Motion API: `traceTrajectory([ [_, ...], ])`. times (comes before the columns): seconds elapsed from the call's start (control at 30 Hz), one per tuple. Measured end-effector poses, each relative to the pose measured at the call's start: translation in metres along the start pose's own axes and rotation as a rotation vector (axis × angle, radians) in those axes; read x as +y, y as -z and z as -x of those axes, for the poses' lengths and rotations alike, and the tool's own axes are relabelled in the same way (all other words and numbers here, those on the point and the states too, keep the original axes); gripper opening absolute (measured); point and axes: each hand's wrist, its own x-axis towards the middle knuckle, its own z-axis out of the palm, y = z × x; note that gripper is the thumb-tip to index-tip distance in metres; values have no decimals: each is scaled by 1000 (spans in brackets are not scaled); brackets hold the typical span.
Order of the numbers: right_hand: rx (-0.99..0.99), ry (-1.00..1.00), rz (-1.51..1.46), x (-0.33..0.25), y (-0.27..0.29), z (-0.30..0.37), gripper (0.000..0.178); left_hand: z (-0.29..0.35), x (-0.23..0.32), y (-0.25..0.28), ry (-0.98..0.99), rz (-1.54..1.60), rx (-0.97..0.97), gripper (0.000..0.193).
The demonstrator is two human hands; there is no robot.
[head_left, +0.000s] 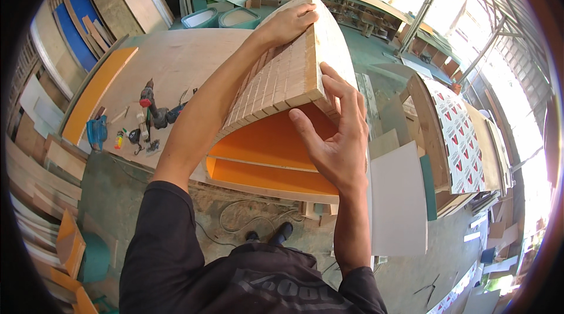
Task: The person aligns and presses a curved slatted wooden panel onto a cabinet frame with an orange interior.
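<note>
A curved plywood panel (276,82), scored with rows of parallel cuts, rises in front of me and bends over an orange-lined cabinet (264,144). Near the panel's far upper corner, my left hand (286,24) is closed over its edge, with the fingertips curled onto the pale edge strip. Lower down, my right hand (341,134) lies against the near corner of the same edge. Its thumb and fingers are spread, the thumb standing apart from the wood. Part of the cabinet's inside is hidden by my right hand.
Left of the panel, a plywood worktable (182,55) bears a cordless drill (154,105), a blue tool (97,132), small tools and an orange strip (100,93). A white board (399,196) and a curved cabinet (458,137) stand right. A cable (235,214) lies by my feet.
</note>
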Motion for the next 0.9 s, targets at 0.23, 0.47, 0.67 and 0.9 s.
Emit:
traceTrajectory([
  [0.23, 6, 7, -14, 2, 1, 0, 51, -2, -1, -2, 12, 29, 48, 63],
  [0.47, 21, 0, -31, 3, 3, 0, 49, 6, 20, -2, 8, 130, 39, 59],
  [0.67, 5, 19, -60, 5, 6, 1, 49, 6, 17, -5, 19, 185, 39, 59],
  [0.9, 1, -8, -63, 2, 9, 1, 48, 3, 16, 0, 69, 179, -23, 62],
])
